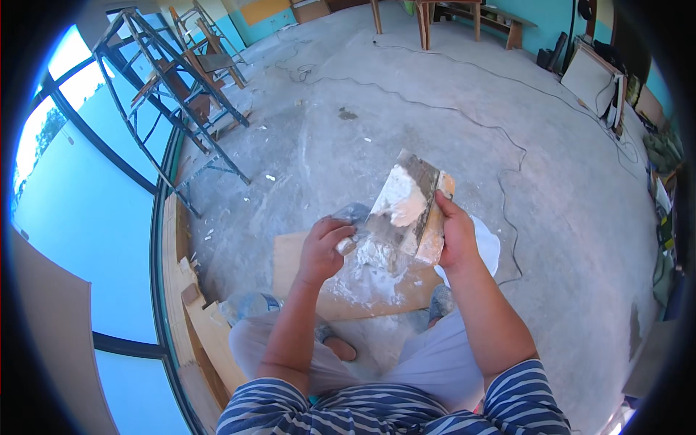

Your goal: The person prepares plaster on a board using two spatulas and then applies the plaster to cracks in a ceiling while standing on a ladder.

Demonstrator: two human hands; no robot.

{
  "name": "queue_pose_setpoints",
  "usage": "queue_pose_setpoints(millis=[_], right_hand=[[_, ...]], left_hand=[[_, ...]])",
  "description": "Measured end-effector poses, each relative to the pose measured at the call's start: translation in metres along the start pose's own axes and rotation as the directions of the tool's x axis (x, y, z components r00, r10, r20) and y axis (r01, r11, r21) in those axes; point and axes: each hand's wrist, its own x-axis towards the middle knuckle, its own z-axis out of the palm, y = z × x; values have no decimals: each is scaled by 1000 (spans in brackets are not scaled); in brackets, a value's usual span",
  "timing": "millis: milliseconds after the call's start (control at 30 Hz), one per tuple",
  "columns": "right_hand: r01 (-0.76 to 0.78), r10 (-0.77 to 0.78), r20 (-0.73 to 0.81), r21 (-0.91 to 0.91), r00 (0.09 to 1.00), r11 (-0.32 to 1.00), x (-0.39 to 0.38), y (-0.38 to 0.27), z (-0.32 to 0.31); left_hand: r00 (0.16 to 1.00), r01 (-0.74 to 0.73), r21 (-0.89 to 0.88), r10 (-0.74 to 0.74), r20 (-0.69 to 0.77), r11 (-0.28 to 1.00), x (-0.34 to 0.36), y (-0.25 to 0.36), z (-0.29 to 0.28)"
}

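Note:
My right hand point(455, 232) grips a wide flat blade tool point(428, 232) with a pale, plaster-crusted back, tilted up and bearing a white lump of compound point(402, 194). My left hand point(322, 243) is closed on the handle of a smaller scraper point(345, 246), its greyish blade just left of the wide tool. Below them, white powder and clumps point(380, 286) lie on a brown board point(296, 254) on the floor, partly hidden by the tools. A white sheet or bag point(487, 246) shows behind my right hand. My feet are either side of the board.
Stepladders point(217, 141) and wooden chairs point(221, 65) stand at upper left by glass panels point(87, 268). Timber pieces point(185, 304) and a plastic jug point(254, 304) lie left. A cord point(511, 210) crosses the floor. A table point(425, 32), bench point(513, 32) and clutter point(663, 217) line the back and right.

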Motion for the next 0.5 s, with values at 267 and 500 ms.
queue_pose_setpoints(millis=[267,500], right_hand=[[38,-54,-97,-161,994,986,18,-2,-5],[-297,291,-62,-276,955,914,16,19,5]], left_hand=[[518,151,-982,-855,-20,115,-4,-25,17],[555,476,-873,-734,391,-106,29,-48,-16]])
